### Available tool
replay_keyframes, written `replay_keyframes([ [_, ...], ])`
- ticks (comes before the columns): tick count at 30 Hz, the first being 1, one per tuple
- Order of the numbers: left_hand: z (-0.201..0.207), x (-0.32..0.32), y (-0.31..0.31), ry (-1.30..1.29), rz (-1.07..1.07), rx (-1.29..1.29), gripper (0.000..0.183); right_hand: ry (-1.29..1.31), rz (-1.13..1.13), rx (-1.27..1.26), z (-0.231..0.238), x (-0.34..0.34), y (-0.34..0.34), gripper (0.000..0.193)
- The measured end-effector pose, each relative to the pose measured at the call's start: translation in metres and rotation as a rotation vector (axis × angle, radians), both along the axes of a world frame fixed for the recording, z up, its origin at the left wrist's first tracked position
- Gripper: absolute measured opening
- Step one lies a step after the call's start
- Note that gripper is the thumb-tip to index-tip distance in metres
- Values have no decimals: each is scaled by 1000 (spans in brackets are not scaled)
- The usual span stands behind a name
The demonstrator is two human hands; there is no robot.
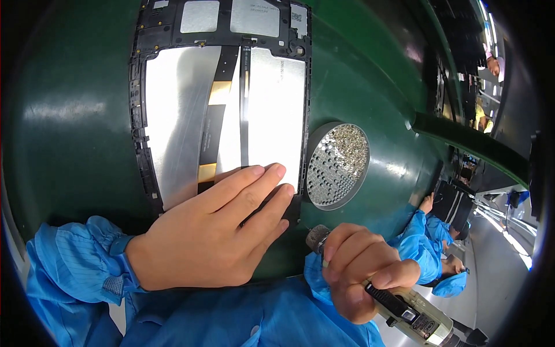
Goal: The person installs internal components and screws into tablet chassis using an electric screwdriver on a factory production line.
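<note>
A tablet-sized device frame point(272, 115), black-edged with a silvery metal plate and dark ribbon cables, lies on the green work surface. Across its near end rests my left hand point(214, 225), palm down, fingers stretched out and slightly apart on the plate and cables. My right hand point(367, 266) is closed around an electric screwdriver point(416, 318) with a pale body and a black lever. The tool's knurled metal nose point(317, 237) points toward the near right corner of the frame. Its tip is too small to make out clearly.
Right of the frame stands a round grey tray point(341, 165) with many holes and a heap of tiny screws. A dark green rail point(462, 141) runs along the right. Farther right, people in blue work clothes point(425, 243) sit at the line.
</note>
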State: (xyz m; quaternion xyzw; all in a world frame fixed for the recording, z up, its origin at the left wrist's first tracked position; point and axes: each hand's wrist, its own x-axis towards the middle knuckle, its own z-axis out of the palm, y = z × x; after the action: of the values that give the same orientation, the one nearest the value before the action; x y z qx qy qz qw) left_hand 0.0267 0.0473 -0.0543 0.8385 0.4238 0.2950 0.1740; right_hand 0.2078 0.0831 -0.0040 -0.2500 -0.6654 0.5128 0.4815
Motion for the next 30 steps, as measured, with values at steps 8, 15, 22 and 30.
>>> replay_keyframes([
  [8, 0, 0, 0, 15, 6, -13, 20, 20, 66, -17, -1, 5, 3, 32],
  [15, 3, -6, 4, 7, -24, 4, 21, 44, 37, -10, -1, 16, 4, 37],
  [22, 3, 0, 4, 125, -55, 44, 24, 87, -253, -25, -11, 42, 27, 34],
  [30, 12, -6, 2, 147, -68, 19, 25, 105, -266, -19, -18, 38, 29, 34],
])
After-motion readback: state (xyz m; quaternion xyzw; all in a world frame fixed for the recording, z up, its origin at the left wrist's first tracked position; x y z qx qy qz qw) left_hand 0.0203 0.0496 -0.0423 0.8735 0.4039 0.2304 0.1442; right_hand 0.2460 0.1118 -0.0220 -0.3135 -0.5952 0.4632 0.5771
